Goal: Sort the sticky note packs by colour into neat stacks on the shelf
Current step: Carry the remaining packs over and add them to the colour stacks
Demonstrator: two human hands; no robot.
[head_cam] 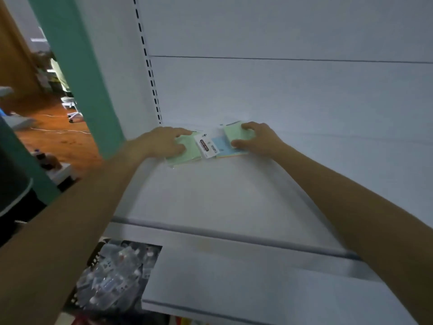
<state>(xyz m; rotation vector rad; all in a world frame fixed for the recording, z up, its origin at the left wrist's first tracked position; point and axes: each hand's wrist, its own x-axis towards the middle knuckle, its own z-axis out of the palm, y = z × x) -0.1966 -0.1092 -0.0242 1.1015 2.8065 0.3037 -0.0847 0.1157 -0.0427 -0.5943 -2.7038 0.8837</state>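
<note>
Green paper lies under both hands at the back of a white shelf (222, 195). The right hand (255, 138) has its fingers (248, 127) curled over the far edge of a green sticky note pack (236, 135) and its thumb at the near edge, pinching the pack between them. That pack lies partly on a blue sticky note pack (219, 146), with an orange-tinted edge showing beneath. The left hand (164, 141) lies with fingers stretched out and fairly flat on a second green pack (188, 152), whose near corner juts out past the thumb. Between the two hands, a white header label (205, 146) with dark lettering lies tilted, touching the packs on either side. The whole cluster lies close to the shelf's rear left corner, just in front of the white back panel (281, 90) and beside a slotted upright (150, 73). Both bare forearms reach in from the front edge. Below the shelf lip, a lower shelf (234, 277) juts out, and a black basket (93, 256) at its left holds clear plastic packets (112, 280). A teal post (77, 66) frames the left side, with a wooden floor (58, 141) and a chair base (72, 113) beyond.
</note>
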